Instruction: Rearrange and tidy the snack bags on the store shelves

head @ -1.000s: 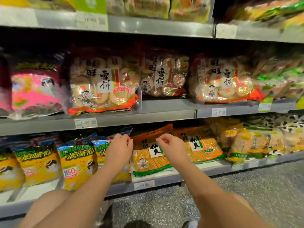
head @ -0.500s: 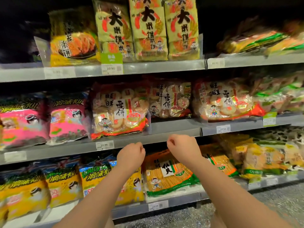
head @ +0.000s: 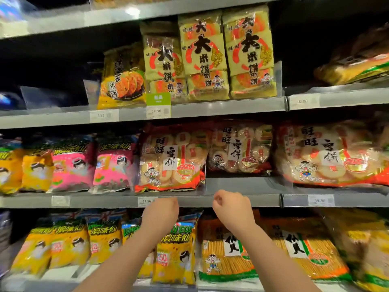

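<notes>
Now both of our hands hover in front of the grey metal lip of the middle shelf (head: 101, 201), and neither holds anything. Our left hand (head: 161, 213) shows its back, with the fingers curled under and out of sight. Our right hand (head: 232, 208) is balled loosely, thumb against the forefinger. Neither touches a bag, as far as we can tell.

Just above them lies the clear-and-red plastic bag of round white rice crackers (head: 170, 162), its bottom seam at the shelf's front. To its right, a second bag of the same crackers (head: 240, 150) sits further back with bare shelf before it. A third bag (head: 328, 157) lies in the next bay. We judge the set-back bag to be the one that most needs drawing forward.

These bags should be light for their bulk, since they are puffed with air, and their glossy film is likely slick and crinkly. The crackers inside are brittle, so we would not squeeze the middle. Better, we think, to pinch the flat sealed seam at the bottom corners, one hand to each, and slide the bag along the shelf. We could also cup both sides with flat palms. The pink foil bags (head: 73, 165) to the left look soft and slumped, and would want lifting by the top seam.
</notes>
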### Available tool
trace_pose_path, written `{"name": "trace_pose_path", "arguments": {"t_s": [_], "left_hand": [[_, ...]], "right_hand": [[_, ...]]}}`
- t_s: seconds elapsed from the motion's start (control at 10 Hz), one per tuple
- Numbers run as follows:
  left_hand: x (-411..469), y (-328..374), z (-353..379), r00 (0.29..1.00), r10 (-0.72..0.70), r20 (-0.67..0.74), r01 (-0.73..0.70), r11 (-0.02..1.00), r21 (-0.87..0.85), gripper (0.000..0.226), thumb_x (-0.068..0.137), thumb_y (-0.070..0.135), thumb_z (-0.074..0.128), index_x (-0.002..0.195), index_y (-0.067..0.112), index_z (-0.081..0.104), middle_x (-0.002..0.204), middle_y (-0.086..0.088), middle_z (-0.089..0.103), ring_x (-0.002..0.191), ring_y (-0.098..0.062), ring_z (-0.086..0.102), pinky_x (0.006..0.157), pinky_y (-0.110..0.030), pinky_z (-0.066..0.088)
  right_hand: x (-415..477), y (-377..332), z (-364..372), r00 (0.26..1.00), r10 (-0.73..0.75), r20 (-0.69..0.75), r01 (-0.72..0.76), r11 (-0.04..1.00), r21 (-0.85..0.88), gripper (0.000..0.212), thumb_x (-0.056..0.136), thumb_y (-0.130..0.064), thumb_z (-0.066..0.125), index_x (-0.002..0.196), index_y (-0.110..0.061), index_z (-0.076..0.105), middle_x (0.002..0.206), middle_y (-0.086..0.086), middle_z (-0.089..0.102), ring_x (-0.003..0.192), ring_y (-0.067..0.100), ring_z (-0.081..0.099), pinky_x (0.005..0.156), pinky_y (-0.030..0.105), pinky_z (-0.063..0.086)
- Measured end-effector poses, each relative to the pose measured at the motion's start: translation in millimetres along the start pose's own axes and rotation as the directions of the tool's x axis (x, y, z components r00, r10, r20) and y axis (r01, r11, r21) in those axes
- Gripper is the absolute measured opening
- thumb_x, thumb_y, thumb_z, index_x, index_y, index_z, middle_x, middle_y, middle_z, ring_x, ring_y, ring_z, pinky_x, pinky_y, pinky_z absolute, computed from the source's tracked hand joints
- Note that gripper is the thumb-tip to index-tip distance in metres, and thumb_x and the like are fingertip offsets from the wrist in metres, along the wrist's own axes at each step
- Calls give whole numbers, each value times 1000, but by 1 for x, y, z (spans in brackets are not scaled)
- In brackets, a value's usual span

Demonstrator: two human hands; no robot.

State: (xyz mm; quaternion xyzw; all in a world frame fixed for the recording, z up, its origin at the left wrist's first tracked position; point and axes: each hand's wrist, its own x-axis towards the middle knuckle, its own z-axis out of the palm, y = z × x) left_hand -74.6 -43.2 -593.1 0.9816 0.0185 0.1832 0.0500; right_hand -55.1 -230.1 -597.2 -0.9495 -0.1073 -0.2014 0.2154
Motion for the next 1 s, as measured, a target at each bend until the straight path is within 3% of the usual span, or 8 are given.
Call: {"name": "trace_pose_path", "arguments": {"t_s": [0.1, 0.3, 0.5, 0.7, 0.8, 0.9, 1.0], "left_hand": [[-2, -13, -9, 999, -37, -39, 37, 999, -9, 23, 96, 20, 32, 80, 16, 48, 91, -10, 66, 85, -32, 60, 61, -32, 37], [-2, -44, -19, 995, -63, -71, 60, 997, -53, 26, 95, 20, 35, 94, 12, 60, 94, -10, 66, 87, -32, 59, 60, -31, 36], [2, -80, -21, 998, 4, -63, -4, 1000, 1, 29, 97, 23, 34, 103, 12, 60, 96, -10, 67, 90, -31, 60, 62, -30, 38], [30, -123, 4, 994, 89, -69, -95, 992, -78, 27, 95, 24, 40, 99, 12, 63, 91, -8, 68, 85, -28, 60, 60, -32, 40], [59, -147, 15, 987, 148, 61, -144, 987, -67, 27, 93, 29, 44, 108, 16, 62, 102, -9, 67, 96, -29, 59, 73, -37, 49], [89, -166, 3, 957, 252, 143, -269, 956, 114, 34, 92, 36, 46, 120, 21, 55, 113, -10, 63, 108, -31, 55, 85, -38, 45], [106, -176, -23, 908, 290, 301, -373, 888, 269, 41, 93, 38, 42, 132, 26, 45, 116, -10, 61, 112, -31, 54, 88, -39, 43]], "right_hand": [[2, -16, 4, 997, -57, 43, 57, 998, -10, 27, 91, -28, 41, 107, -23, 63, 100, 2, 70, 99, 26, 59, 86, 35, 40], [6, -51, 11, 994, -84, 72, 88, 995, -46, 26, 91, -28, 41, 104, -25, 64, 96, 2, 71, 95, 26, 61, 86, 36, 39], [10, -82, 31, 996, -69, 61, 75, 991, -108, 24, 92, -23, 40, 101, -18, 62, 93, 3, 70, 89, 27, 62, 83, 35, 37], [26, -92, 77, 988, -35, 149, 64, 979, -192, 28, 91, -27, 46, 114, -15, 56, 110, 8, 61, 99, 29, 59, 82, 38, 45], [55, -101, 99, 958, -35, 285, 112, 960, -258, 38, 89, -28, 48, 124, -15, 50, 120, 9, 59, 109, 31, 56, 86, 40, 44], [95, -118, 100, 936, -138, 324, 238, 925, -295, 50, 87, -26, 50, 136, -17, 41, 134, 11, 49, 118, 32, 50, 89, 40, 43], [124, -136, 79, 893, -145, 425, 279, 921, -272, 53, 87, -22, 50, 138, -16, 36, 129, 13, 51, 115, 33, 50, 88, 40, 44]]}}
